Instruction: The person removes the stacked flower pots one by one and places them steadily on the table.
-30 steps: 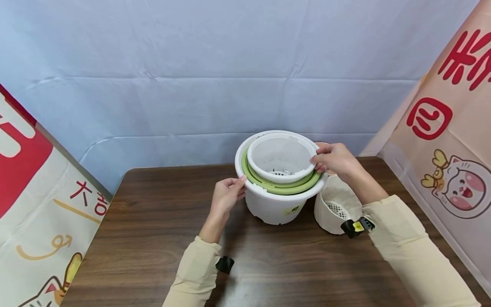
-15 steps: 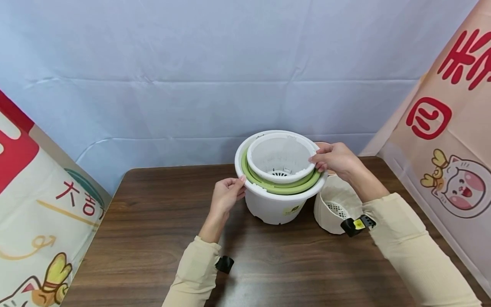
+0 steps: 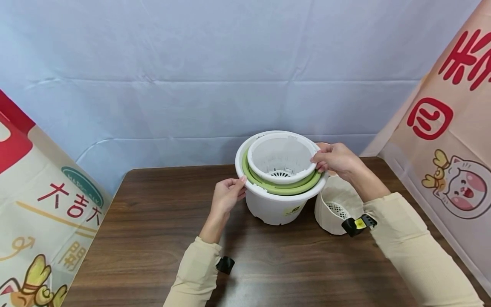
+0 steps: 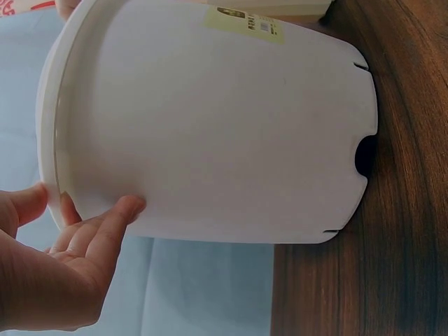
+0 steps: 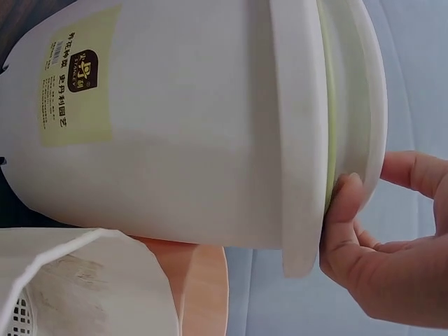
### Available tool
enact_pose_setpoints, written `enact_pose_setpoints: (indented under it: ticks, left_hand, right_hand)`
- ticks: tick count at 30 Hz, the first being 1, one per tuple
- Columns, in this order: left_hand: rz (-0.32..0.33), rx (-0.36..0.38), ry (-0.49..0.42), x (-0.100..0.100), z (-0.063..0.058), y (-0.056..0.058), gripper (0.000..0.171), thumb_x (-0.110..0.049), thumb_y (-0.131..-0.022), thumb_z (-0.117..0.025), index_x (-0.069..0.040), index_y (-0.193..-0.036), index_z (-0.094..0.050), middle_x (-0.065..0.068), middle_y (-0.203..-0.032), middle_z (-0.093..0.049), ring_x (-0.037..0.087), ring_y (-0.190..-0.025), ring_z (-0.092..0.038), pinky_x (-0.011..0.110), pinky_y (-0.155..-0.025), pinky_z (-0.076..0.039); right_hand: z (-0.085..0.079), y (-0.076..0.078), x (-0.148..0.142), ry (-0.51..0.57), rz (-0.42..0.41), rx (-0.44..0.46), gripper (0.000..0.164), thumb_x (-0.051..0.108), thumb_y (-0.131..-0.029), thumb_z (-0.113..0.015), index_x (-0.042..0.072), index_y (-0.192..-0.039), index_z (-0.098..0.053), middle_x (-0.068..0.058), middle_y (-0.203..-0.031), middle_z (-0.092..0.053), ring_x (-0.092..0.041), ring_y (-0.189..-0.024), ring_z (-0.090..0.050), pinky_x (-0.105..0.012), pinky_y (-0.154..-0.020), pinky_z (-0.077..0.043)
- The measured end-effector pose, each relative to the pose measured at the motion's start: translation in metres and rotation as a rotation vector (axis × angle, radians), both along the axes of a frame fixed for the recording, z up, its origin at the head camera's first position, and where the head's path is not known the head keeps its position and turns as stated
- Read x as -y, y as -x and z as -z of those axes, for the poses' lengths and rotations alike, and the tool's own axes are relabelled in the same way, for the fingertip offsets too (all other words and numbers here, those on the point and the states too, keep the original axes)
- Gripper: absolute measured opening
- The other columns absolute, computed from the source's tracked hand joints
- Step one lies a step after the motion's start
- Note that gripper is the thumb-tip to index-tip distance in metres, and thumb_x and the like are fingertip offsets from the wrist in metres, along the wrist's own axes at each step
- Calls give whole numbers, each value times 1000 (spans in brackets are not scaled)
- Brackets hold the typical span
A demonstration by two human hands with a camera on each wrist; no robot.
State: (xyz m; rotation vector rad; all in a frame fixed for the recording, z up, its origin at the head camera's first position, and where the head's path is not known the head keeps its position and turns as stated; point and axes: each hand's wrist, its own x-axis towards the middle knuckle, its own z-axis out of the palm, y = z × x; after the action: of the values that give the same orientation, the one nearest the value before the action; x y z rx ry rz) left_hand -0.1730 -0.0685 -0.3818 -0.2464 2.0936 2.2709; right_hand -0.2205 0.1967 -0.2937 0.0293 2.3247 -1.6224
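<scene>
A large white flower pot [image 3: 268, 208] stands upright on the table with a yellow label on its side. Nested in it are a green pot [image 3: 281, 189] and, innermost, a smaller white pot [image 3: 283, 154] with a slotted bottom. My left hand [image 3: 226, 196] pinches the large pot's rim at its left side; the left wrist view shows the thumb on the rim and the other fingers against the wall beneath. On the right, my right hand [image 3: 336, 161] pinches the rim of the smaller white pot, which rises above the green rim in the right wrist view.
Right of the stack stands a cream pot [image 3: 325, 213] with a mesh bottom. Behind it an orange pot [image 5: 208, 287] partly shows. A pale blue cloth [image 3: 172, 111] hangs at the table's back, with printed banners [image 3: 456, 128] at both sides.
Both hands and the nested pots stay practically where they were. At the left, the printed banner has shifted leftward and more of its lettering shows.
</scene>
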Motion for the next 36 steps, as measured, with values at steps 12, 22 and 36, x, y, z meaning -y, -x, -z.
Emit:
enact_pose_setpoints:
  ticks: [12,22,36]
  left_hand:
    - [-10,2,-10,-1,0,-1,28,-17,-90,-60,11,-94,-60,24,-96,-65,26,-92,-63,41,-82,-50]
    - [-16,-2,5,-3,-1,-5,28,-17,-90,-59,10,-94,-60,23,-94,-65,26,-91,-64,39,-81,-51]
    - [-18,0,0,-4,-3,-5,27,-17,-90,-60,10,-93,-60,23,-95,-65,26,-92,-63,38,-80,-52]
  right_hand:
    - [-1,1,-1,20,-78,5,50,0,-85,-48,-15,-129,-33,2,-67,-51,-2,-60,-51,-15,-59,-50]
    - [-4,1,-4,19,-85,27,53,2,-87,-46,-23,-129,-25,-5,-77,-55,-5,-63,-57,-17,-66,-52]
    - [-6,-1,-6,71,-108,33,49,2,-91,-43,-23,-127,-22,-10,-87,-53,-6,-68,-58,-20,-72,-52]
